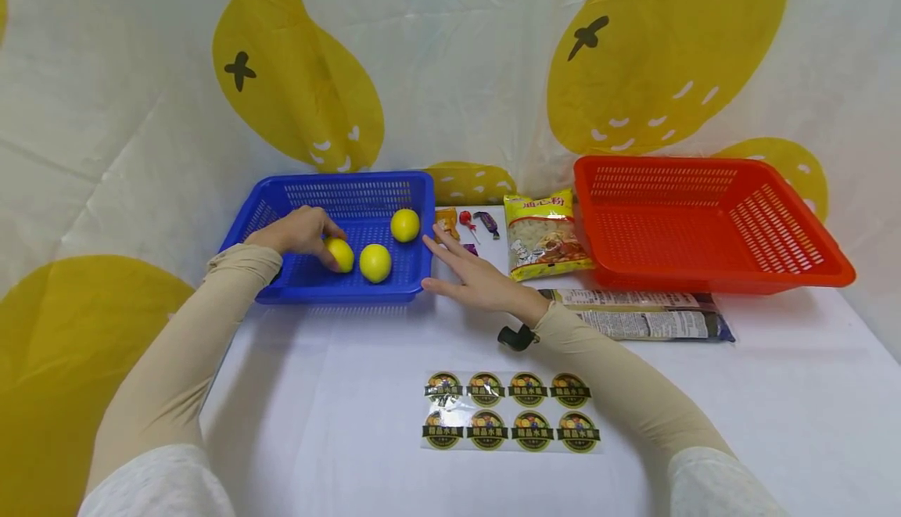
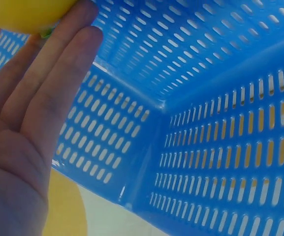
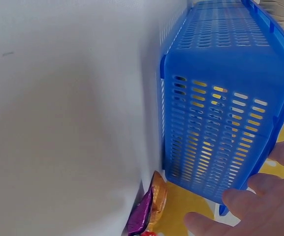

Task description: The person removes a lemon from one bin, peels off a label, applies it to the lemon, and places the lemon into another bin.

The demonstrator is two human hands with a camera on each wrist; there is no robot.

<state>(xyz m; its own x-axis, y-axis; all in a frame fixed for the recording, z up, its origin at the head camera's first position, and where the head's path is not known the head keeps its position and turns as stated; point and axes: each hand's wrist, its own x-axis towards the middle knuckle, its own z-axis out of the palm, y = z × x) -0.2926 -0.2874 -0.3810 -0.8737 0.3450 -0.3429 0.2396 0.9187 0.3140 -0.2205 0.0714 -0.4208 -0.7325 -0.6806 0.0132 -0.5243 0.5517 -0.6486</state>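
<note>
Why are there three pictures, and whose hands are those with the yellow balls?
They belong to one person wearing three small cameras: one on the head, one on each wrist. The big picture is the head view, looking down at a white table. The left hand reaches into a blue basket and touches a lemon, not a ball. Two more lemons lie in that basket. The left wrist view shows those fingers and the basket's wall from inside. The right hand lies flat and open beside the basket, holding nothing; its wrist view shows the basket's outside. Also on the table: an empty red basket, a noodle bag, some sweets, a dark packet and a sticker sheet.
</note>
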